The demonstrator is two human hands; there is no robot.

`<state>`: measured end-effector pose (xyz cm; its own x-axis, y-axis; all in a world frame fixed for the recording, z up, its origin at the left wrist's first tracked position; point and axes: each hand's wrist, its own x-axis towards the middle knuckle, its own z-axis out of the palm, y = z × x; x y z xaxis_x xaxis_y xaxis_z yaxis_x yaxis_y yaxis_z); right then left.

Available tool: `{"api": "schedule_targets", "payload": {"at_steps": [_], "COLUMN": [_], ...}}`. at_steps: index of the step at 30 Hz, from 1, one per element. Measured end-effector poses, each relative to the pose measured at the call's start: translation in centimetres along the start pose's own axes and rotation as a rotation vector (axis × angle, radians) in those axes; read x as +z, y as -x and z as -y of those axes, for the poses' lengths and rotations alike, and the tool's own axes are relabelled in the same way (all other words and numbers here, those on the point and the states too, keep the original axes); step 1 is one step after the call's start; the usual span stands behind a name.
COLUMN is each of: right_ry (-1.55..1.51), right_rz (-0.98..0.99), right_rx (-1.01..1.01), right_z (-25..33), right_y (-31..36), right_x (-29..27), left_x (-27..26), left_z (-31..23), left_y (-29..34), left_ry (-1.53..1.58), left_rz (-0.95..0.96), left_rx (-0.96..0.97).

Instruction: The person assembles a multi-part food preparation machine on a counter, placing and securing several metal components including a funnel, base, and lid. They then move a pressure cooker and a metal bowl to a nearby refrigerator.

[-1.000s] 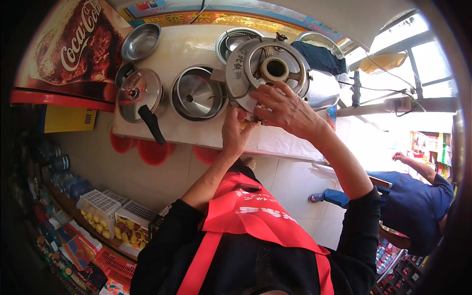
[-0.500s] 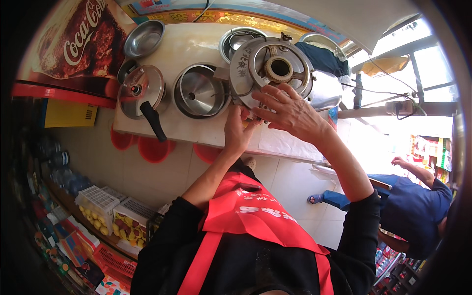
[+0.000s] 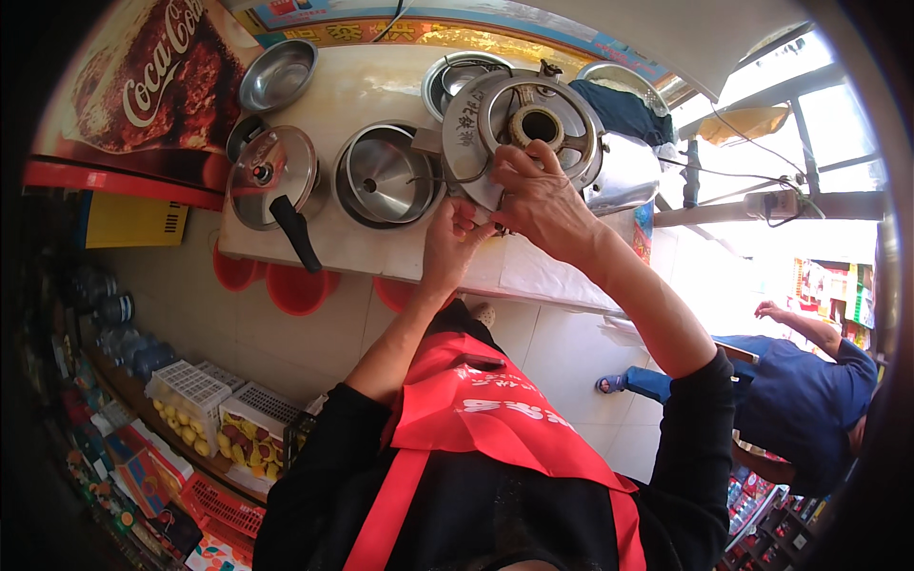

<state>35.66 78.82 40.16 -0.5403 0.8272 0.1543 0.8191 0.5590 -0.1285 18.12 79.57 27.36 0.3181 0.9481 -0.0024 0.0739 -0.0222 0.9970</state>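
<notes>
A round metal cooker lid (image 3: 522, 128) with a ring and a hole in its middle stands tilted on the white counter (image 3: 357, 76). My right hand (image 3: 538, 195) lies over its lower rim and grips it. My left hand (image 3: 452, 238) is just below and to the left, its fingers pinched at the lid's lower edge; what they hold is hidden. A thin wire bail (image 3: 447, 179) sticks out from the lid toward the left.
An empty steel pot (image 3: 383, 176), a lidded pan with a black handle (image 3: 276, 176), a steel bowl (image 3: 278, 74) and another pot (image 3: 455, 76) stand on the counter. Red basins (image 3: 295, 285) sit under it. A person in blue (image 3: 800, 400) bends at right. Fruit crates (image 3: 224, 423) lie lower left.
My right hand has slid up over the lid's lower rim and the lid has tilted a little. My left hand stays pinched at its edge.
</notes>
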Motion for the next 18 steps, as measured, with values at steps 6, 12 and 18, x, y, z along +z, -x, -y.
{"api": "schedule_targets", "payload": {"at_steps": [6,12,18], "right_ry": [-0.014,0.001,-0.146], "right_rz": [-0.231,-0.233,-0.327], "right_rx": [-0.008,0.167,0.306], "right_z": [-0.4,0.8,2.6], "right_y": [1.9,4.7,4.9], "right_x": [-0.5,0.7,2.9], "left_x": [-2.1,-2.0,-1.8], "left_z": [-3.9,-6.4,-7.0], "left_y": [-0.7,-2.6,-3.8], "left_ry": [-0.107,-0.306,-0.383], "left_rz": [0.04,0.228,0.259], "left_rx": [0.188,0.325,0.366]}}
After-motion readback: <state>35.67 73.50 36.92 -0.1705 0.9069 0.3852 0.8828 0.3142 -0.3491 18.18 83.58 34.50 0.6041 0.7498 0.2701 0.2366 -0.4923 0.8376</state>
